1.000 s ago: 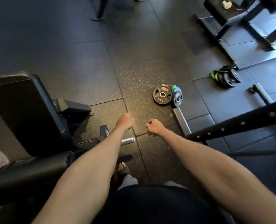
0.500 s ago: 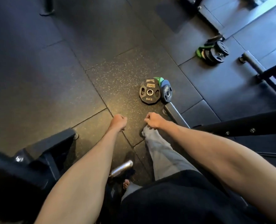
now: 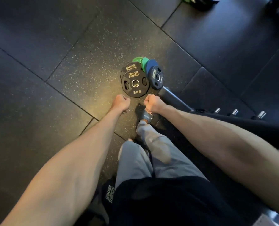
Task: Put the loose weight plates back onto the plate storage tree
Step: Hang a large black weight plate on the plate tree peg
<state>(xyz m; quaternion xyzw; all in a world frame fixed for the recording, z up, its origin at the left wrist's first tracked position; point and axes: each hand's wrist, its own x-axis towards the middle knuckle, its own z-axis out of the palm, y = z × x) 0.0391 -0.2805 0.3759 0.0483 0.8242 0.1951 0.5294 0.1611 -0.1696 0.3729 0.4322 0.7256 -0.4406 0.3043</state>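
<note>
Left hand (image 3: 120,103), right hand (image 3: 152,104) nearer plate (image 3: 135,84) edge

A black 5KG plate (image 3: 135,84) is laid flat, partly over a second black plate (image 3: 129,67). Just beside them, green plates (image 3: 139,60), a blue plate (image 3: 151,66) and a small dark plate (image 3: 156,77) are crowded together, the last standing on edge.

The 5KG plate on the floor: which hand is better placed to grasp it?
Probably the left hand: the 5KG plate has bare floor at its left edge, while the blue plate crowds the edge near the right hand.
</note>
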